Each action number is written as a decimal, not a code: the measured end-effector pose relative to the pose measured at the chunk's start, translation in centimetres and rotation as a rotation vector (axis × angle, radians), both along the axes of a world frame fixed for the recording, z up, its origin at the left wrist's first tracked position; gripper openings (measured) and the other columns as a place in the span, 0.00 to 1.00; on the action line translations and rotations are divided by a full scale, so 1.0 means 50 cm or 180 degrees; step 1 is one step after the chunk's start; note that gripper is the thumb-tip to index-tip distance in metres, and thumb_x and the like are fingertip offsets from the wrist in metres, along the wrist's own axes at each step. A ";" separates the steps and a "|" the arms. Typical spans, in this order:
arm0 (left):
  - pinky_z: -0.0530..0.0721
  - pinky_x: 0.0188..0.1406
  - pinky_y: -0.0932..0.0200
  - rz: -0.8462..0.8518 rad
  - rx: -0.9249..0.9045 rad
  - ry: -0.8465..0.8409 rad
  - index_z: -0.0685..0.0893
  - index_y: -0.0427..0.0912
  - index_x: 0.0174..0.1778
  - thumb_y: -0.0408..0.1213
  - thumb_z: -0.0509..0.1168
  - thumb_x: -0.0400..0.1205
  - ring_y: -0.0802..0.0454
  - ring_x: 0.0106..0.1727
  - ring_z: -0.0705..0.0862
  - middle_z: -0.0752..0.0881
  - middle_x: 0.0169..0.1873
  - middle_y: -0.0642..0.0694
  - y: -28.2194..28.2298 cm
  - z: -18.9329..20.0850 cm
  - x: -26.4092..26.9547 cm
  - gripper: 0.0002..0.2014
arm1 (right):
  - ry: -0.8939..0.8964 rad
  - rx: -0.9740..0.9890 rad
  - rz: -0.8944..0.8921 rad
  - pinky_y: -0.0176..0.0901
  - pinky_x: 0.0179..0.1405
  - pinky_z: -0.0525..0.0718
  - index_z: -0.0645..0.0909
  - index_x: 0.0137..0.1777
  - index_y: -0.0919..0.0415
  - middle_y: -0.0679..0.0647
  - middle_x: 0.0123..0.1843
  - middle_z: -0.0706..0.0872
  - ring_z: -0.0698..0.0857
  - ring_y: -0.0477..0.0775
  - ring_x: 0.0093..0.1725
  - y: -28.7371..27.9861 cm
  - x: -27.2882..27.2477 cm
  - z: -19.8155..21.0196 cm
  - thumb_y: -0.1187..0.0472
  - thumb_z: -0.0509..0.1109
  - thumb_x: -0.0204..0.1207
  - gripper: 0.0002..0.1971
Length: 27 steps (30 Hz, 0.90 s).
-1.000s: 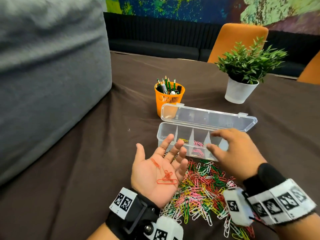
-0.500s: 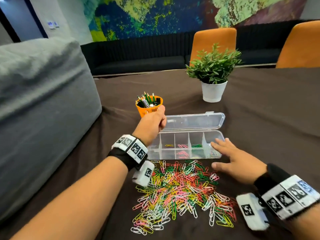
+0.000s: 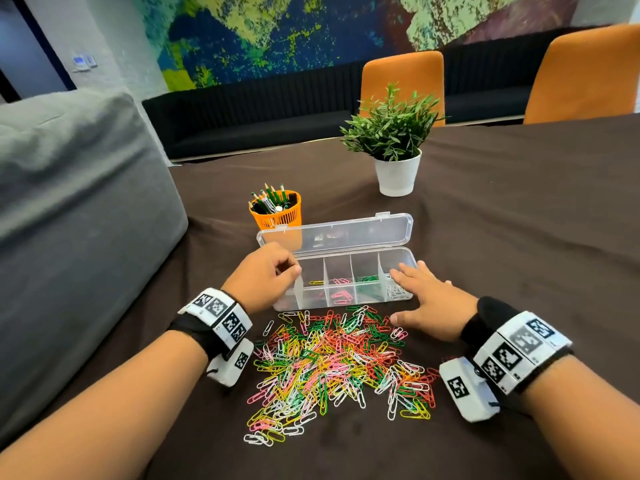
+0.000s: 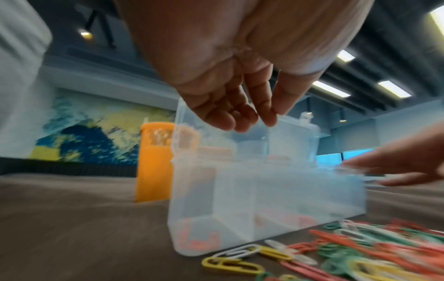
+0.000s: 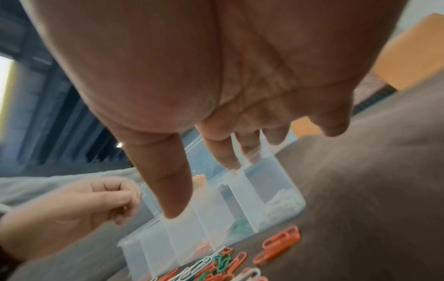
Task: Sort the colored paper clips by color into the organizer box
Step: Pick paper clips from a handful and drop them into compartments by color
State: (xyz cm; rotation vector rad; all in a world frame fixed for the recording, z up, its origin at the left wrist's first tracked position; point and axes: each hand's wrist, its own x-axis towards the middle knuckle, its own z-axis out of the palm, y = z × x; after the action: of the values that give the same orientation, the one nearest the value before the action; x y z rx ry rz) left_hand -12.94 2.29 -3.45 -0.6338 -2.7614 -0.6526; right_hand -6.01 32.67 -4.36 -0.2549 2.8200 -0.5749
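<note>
A clear organizer box [image 3: 304, 300] lies open on the brown cloth, its lid [image 3: 336, 233] folded back. Its compartments hold yellow [image 3: 317, 282], pink [image 3: 341, 295], green [image 3: 367, 282] and white clips [image 3: 396, 289]. Through the leftmost wall the left wrist view shows red clips [image 4: 199, 241]. My left hand [image 3: 277, 271] hovers over that left end with its fingers [image 4: 250, 117] hanging loose and nothing in them. My right hand [image 3: 422, 292] is spread flat, fingertips [image 5: 225, 157] touching the box's right end. A mixed pile of clips [image 3: 332, 362] lies just in front of the box.
An orange pencil cup [image 3: 277, 213] stands right behind the box's left end. A potted plant [image 3: 396, 157] is further back on the right. A big grey cushion [image 3: 69, 220] fills the left side. Orange chairs [image 3: 403, 81] stand beyond the table.
My left hand turned over from palm up with red clips and moved above the box's left compartment; the clips are out of the hand. The right hand shifted slightly toward the box's right end.
</note>
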 end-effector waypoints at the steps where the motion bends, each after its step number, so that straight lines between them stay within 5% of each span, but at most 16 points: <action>1: 0.77 0.45 0.59 -0.0247 -0.0041 0.0055 0.84 0.51 0.38 0.41 0.71 0.81 0.63 0.42 0.80 0.81 0.39 0.58 0.005 0.011 0.027 0.06 | 0.0056 0.0237 0.0028 0.71 0.82 0.43 0.46 0.87 0.46 0.48 0.88 0.40 0.35 0.54 0.86 -0.005 0.008 0.006 0.38 0.68 0.77 0.45; 2: 0.79 0.46 0.58 -0.0582 -0.0144 -0.0099 0.86 0.51 0.43 0.43 0.72 0.80 0.63 0.42 0.81 0.82 0.40 0.59 0.015 0.024 0.058 0.02 | 0.0175 0.0496 0.0078 0.71 0.82 0.43 0.45 0.87 0.46 0.51 0.88 0.38 0.35 0.57 0.86 -0.013 0.020 0.012 0.35 0.66 0.76 0.46; 4: 0.83 0.54 0.58 -0.1028 -0.0794 -0.0877 0.85 0.54 0.59 0.54 0.73 0.78 0.64 0.48 0.82 0.82 0.48 0.61 0.041 0.033 0.120 0.17 | 0.0501 0.0757 0.0384 0.69 0.83 0.45 0.43 0.86 0.45 0.53 0.88 0.38 0.37 0.61 0.86 -0.038 0.052 0.028 0.32 0.66 0.72 0.49; 7: 0.79 0.66 0.55 -0.0849 -0.2019 -0.1264 0.64 0.60 0.80 0.72 0.70 0.69 0.56 0.65 0.78 0.75 0.65 0.56 0.070 0.002 0.192 0.45 | 0.0475 0.0622 0.0943 0.61 0.77 0.68 0.55 0.83 0.44 0.54 0.82 0.63 0.64 0.60 0.81 -0.085 0.087 0.034 0.38 0.69 0.72 0.42; 10: 0.81 0.61 0.52 -0.0786 -0.2252 -0.0998 0.63 0.61 0.79 0.66 0.71 0.73 0.49 0.64 0.79 0.73 0.65 0.51 0.083 -0.031 0.219 0.41 | 0.0015 0.0846 0.0986 0.59 0.63 0.82 0.68 0.76 0.47 0.53 0.67 0.75 0.80 0.61 0.66 -0.115 0.085 0.016 0.40 0.73 0.70 0.35; 15: 0.80 0.62 0.54 -0.0715 -0.1744 -0.0861 0.79 0.56 0.68 0.52 0.71 0.80 0.51 0.62 0.81 0.82 0.61 0.53 0.083 -0.037 0.218 0.20 | -0.0144 0.0756 0.1003 0.46 0.48 0.84 0.81 0.56 0.51 0.50 0.51 0.85 0.84 0.56 0.51 -0.126 0.074 0.004 0.52 0.77 0.71 0.15; 19: 0.83 0.53 0.60 -0.0421 -0.1092 -0.0908 0.85 0.56 0.56 0.47 0.72 0.79 0.61 0.49 0.85 0.87 0.48 0.60 0.062 -0.023 0.216 0.11 | -0.0008 0.0077 0.0773 0.38 0.41 0.80 0.85 0.44 0.50 0.43 0.37 0.85 0.83 0.46 0.40 -0.100 0.060 -0.001 0.59 0.74 0.73 0.03; 21: 0.84 0.50 0.62 -0.0159 -0.0437 -0.1200 0.87 0.56 0.49 0.41 0.75 0.78 0.64 0.41 0.86 0.87 0.41 0.61 0.048 -0.016 0.208 0.07 | -0.0281 -0.1058 0.0328 0.39 0.36 0.84 0.87 0.44 0.54 0.48 0.33 0.88 0.84 0.45 0.32 -0.084 0.056 -0.006 0.65 0.74 0.75 0.04; 24: 0.92 0.42 0.49 0.0102 0.1172 -0.2114 0.87 0.45 0.47 0.28 0.73 0.79 0.49 0.39 0.90 0.89 0.40 0.49 0.039 -0.010 0.202 0.07 | -0.1189 -0.3287 -0.0422 0.38 0.27 0.84 0.82 0.45 0.66 0.60 0.34 0.85 0.83 0.52 0.29 -0.074 0.057 -0.012 0.74 0.69 0.78 0.04; 27: 0.91 0.34 0.55 0.0148 0.2494 -0.2827 0.84 0.33 0.54 0.22 0.70 0.80 0.53 0.37 0.85 0.88 0.40 0.44 0.049 -0.006 0.209 0.08 | -0.1860 -0.4340 -0.0815 0.37 0.26 0.85 0.78 0.48 0.68 0.62 0.38 0.84 0.83 0.53 0.32 -0.068 0.056 -0.016 0.72 0.65 0.80 0.02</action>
State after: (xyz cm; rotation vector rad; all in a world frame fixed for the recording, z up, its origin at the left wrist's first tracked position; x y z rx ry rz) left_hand -2.49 4.72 -3.74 -0.0822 -2.7551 -2.2705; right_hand -3.20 29.28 -5.15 0.0624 1.5114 -2.1041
